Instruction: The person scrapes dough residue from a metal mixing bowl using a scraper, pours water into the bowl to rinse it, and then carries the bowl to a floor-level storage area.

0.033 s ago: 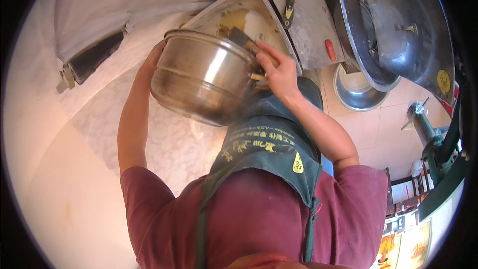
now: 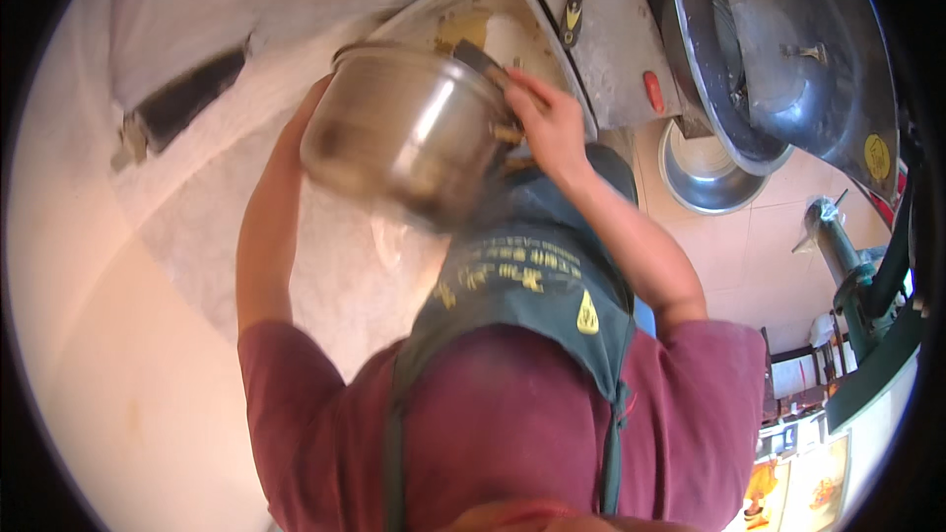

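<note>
A large steel pot is tilted in front of me, blurred by motion at its lower side. My left hand grips it at the left, with the fingers mostly hidden behind its wall. At the far right of its rim, my right hand is closed around a flat scraper with a dark blade, held by the pot's mouth. A short handle sticks out from the pot below that hand. Just beyond the rim lies a framed tray with yellow and white material in it. The pot's inside is hidden.
On a board right of the tray lie a black-and-yellow tool and a red-handled one. Large metal bowls stand at the far right, above a smaller steel basin. A green metal machine stands at the right.
The pot's lower side has swung slightly upward and its rim has shifted a little. The scraper and my right hand have moved slightly left and closer to the rim.
</note>
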`<action>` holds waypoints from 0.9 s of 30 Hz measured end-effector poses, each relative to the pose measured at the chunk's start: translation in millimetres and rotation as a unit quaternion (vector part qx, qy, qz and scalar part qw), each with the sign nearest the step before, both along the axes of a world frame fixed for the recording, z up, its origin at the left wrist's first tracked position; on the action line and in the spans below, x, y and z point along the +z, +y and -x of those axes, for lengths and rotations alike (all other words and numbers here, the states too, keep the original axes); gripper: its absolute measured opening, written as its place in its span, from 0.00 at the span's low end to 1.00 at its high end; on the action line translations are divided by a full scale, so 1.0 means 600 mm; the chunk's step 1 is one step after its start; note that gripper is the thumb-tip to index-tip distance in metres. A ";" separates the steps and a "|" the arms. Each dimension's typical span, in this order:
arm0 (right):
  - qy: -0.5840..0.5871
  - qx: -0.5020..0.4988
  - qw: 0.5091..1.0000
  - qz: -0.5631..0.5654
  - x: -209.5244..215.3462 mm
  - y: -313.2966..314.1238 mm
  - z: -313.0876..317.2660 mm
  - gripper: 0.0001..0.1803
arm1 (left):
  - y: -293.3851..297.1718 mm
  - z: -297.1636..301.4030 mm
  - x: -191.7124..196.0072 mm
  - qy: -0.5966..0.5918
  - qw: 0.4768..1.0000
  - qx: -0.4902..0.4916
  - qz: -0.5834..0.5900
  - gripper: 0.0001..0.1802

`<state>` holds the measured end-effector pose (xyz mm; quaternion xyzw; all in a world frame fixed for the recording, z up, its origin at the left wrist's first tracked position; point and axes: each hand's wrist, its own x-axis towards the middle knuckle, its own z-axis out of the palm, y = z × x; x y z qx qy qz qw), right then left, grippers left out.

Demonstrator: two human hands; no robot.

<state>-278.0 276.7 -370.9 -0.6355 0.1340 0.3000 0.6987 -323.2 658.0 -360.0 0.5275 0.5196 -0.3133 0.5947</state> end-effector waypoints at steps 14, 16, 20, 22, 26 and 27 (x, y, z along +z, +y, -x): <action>-0.046 0.235 0.965 -0.109 0.084 -0.060 0.105 0.20 | 0.035 0.044 0.035 -0.186 0.982 0.008 0.041 0.19; -0.195 0.378 0.901 -0.085 0.057 -0.067 0.065 0.21 | 0.013 0.012 0.087 -0.269 0.962 -0.037 -0.003 0.18; -0.321 0.529 0.775 -0.127 -0.039 -0.014 0.045 0.22 | -0.013 -0.001 0.130 -0.296 0.949 -0.111 -0.015 0.19; -0.358 0.521 0.768 -0.107 -0.061 0.013 0.035 0.22 | -0.030 -0.006 0.137 -0.306 0.944 -0.125 0.009 0.19; -0.358 0.495 0.785 -0.101 -0.029 0.049 0.034 0.25 | -0.045 -0.001 0.149 -0.294 0.951 -0.091 -0.010 0.19; -0.344 0.502 0.784 -0.125 -0.014 0.048 0.049 0.26 | -0.041 0.000 0.145 -0.283 0.954 -0.103 -0.013 0.20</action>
